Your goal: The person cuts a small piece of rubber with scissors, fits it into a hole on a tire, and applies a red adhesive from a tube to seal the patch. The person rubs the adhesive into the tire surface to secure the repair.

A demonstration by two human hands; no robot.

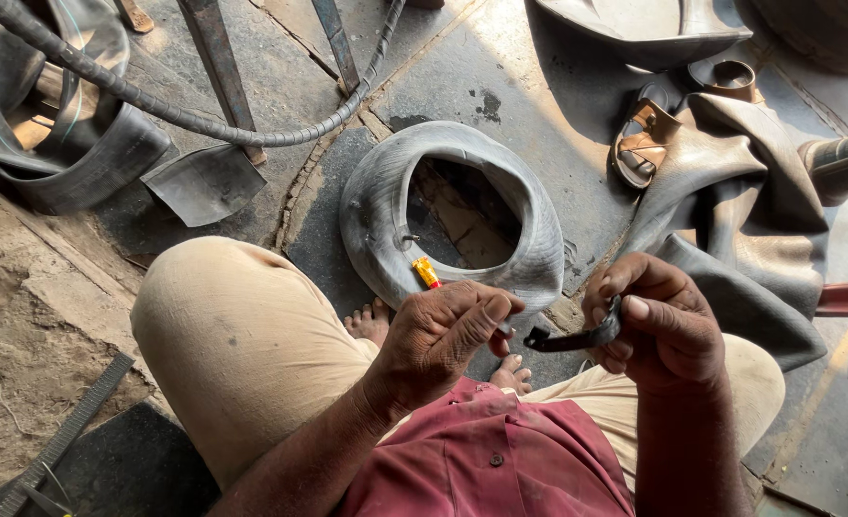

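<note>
A stone floor (529, 86) of grey slabs is carrying everything here, with cracked joints running across it and a dark stain near the middle. A grey inner tube (376, 215) is lying curled on it, in front of bare toes (371, 321). To the upper left, black tubes (70, 153) are piling up beside a loose rubber patch (204, 182), and a ribbed hose (156, 105) is snaking over them. A brown sandal (642, 144) is resting at upper right, next to folded rubber sheeting (749, 211). Bare earth (22, 335) is bordering the slabs at left, where a metal file (60, 436) is lying
</note>
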